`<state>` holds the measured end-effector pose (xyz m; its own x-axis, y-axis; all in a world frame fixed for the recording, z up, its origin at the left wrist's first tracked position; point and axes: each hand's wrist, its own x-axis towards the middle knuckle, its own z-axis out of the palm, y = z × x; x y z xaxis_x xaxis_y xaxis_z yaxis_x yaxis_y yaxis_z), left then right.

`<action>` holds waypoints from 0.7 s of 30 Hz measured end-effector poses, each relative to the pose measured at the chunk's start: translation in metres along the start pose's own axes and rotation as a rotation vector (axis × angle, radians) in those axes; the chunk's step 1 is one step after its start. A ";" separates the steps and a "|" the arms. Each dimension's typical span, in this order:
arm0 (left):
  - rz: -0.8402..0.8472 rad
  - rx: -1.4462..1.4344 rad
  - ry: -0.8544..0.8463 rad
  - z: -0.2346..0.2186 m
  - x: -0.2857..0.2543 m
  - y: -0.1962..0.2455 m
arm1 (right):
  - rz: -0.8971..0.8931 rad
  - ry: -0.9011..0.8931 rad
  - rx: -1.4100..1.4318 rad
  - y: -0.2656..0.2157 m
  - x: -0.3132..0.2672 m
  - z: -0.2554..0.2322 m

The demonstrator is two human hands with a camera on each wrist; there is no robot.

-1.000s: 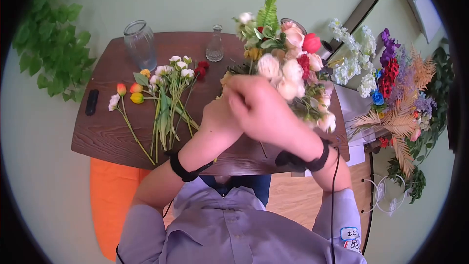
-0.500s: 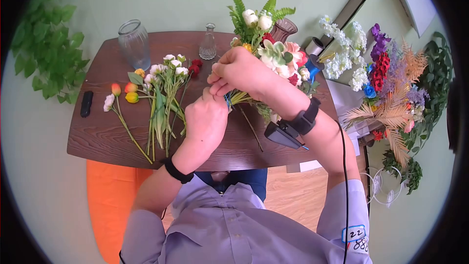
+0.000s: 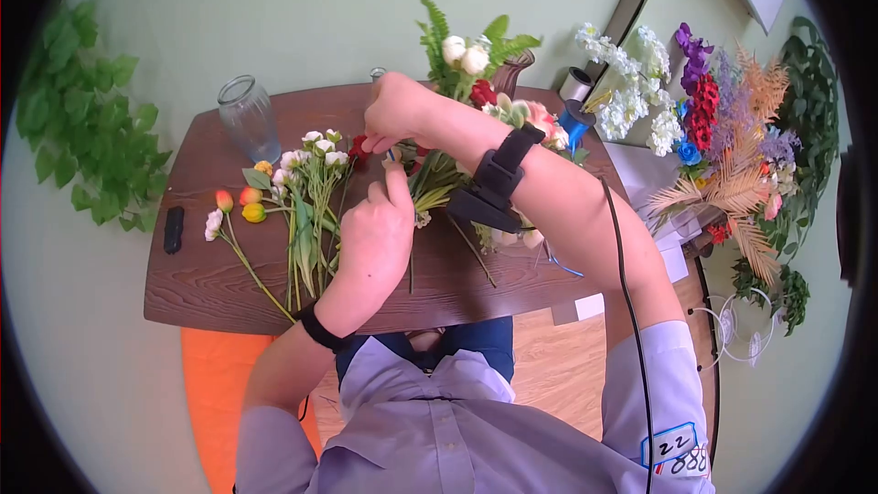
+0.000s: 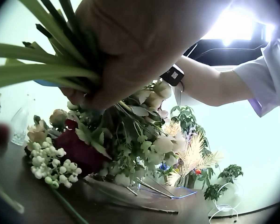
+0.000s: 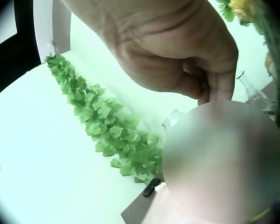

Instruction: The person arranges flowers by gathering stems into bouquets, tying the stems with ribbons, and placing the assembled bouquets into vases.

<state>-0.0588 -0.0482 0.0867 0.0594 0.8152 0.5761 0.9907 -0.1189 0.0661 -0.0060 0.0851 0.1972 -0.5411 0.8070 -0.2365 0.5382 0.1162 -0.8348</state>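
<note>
My left hand grips the gathered green stems of a bouquet, its index finger pointing up. The bouquet leans away to the right, with white, pink and red blooms and fern fronds, partly behind my right forearm. Over the left fingertips, my right hand has curled fingers and pinches a blue ribbon, of which only a short bit shows by the stems. A blurred round patch covers the fingertips in the right wrist view.
Loose tulips and white flowers lie left on the table. A tall glass vase stands at the back left. Toward the back right are a blue ribbon spool and a brown vase. More flowers stand beyond the table's right side.
My hands came apart from their earlier overlap. The right hand moved up and left, over the left fingertips, and its forearm now crosses the bouquet.
</note>
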 end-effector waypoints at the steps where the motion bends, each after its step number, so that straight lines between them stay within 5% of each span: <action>1: -0.056 -0.020 -0.032 -0.003 0.001 -0.001 | -0.004 0.002 0.001 0.001 0.003 -0.002; 4: 0.074 -0.028 0.018 0.001 0.002 -0.009 | 0.007 -0.002 0.035 0.003 0.013 -0.002; 6: 0.113 -0.062 0.022 0.002 0.000 -0.013 | -0.211 -0.195 -0.361 0.014 0.035 0.004; 8: 0.156 -0.099 0.022 0.003 -0.001 -0.014 | -0.129 -0.189 -0.285 0.003 0.014 0.010; 11: 0.060 -0.240 -0.029 0.004 -0.001 -0.016 | -0.069 -0.203 -0.325 -0.004 0.012 0.014; 13: -0.026 -0.382 -0.062 0.007 -0.003 -0.018 | -0.167 -0.116 -0.711 -0.031 -0.009 0.007; 14: -0.024 -0.378 -0.068 0.009 -0.004 -0.019 | -0.292 -0.026 -0.813 -0.044 -0.026 0.004; 16: -0.227 -0.568 -0.157 0.014 -0.004 -0.022 | -0.854 0.372 -0.855 -0.034 -0.045 0.011; 18: -0.300 -0.764 -0.166 0.007 -0.005 -0.028 | -1.104 0.399 -0.662 -0.034 -0.097 0.012; 21: -0.167 -1.265 0.041 0.003 -0.008 -0.042 | -1.006 0.245 -0.442 0.011 -0.163 0.015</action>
<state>-0.1001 -0.0484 0.0767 -0.0803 0.8572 0.5087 0.1778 -0.4899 0.8535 0.0783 -0.0539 0.2186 -0.7427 0.3168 0.5900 0.1363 0.9341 -0.3300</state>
